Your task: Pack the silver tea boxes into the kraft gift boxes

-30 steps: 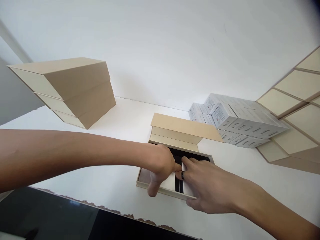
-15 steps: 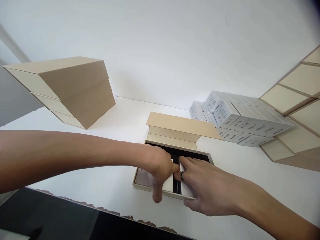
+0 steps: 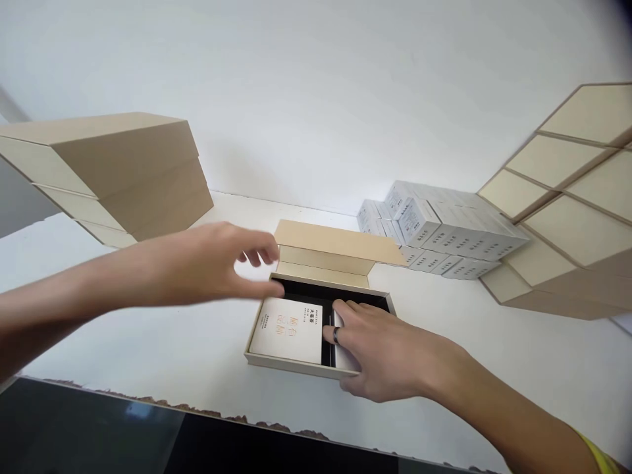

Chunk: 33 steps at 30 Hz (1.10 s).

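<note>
An open beige gift box (image 3: 296, 367) with a black lining lies before me, its lid folded back. In its left part a small white tea box (image 3: 286, 331) with gold and black print lies flat. My right hand (image 3: 375, 349), a dark ring on one finger, is closed over a second white box (image 3: 344, 355) in the right part and covers most of it. The thumb lies by the front rim. My left hand (image 3: 232, 260) is held above the gift box's left rear corner, thumb and fingers apart, with nothing in it.
Behind the gift box stands its raised lid (image 3: 340, 242). Several small white boxes (image 3: 459, 230) are stacked at the back right, by a pile of beige boxes (image 3: 557, 191). More beige boxes (image 3: 143, 171) stand at the left. A rough table edge (image 3: 222, 416) runs along the front.
My left hand has let go of the left white box and moved up and left, uncovering its print. My right hand stays on the other white box. The view has shifted slightly.
</note>
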Each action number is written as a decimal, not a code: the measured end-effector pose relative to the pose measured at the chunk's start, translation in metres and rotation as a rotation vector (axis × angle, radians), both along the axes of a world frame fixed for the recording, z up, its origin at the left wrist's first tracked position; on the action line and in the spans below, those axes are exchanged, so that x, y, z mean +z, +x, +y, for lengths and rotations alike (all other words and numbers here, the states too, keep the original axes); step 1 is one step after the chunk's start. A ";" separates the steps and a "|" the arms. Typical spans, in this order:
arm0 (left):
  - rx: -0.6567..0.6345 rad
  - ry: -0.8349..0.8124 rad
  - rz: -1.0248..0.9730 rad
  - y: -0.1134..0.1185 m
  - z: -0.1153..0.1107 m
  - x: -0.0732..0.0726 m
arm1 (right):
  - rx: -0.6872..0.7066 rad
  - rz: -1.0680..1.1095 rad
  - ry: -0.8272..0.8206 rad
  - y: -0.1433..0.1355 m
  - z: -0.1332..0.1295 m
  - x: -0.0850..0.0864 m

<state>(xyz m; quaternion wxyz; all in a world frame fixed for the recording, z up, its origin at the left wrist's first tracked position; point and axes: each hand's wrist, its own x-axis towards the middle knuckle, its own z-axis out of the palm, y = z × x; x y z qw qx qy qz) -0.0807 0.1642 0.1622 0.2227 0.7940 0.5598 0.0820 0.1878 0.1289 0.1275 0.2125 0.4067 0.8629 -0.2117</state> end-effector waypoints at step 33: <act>0.249 -0.472 -0.947 0.019 0.037 -0.038 | -0.992 0.911 0.061 0.060 0.031 0.009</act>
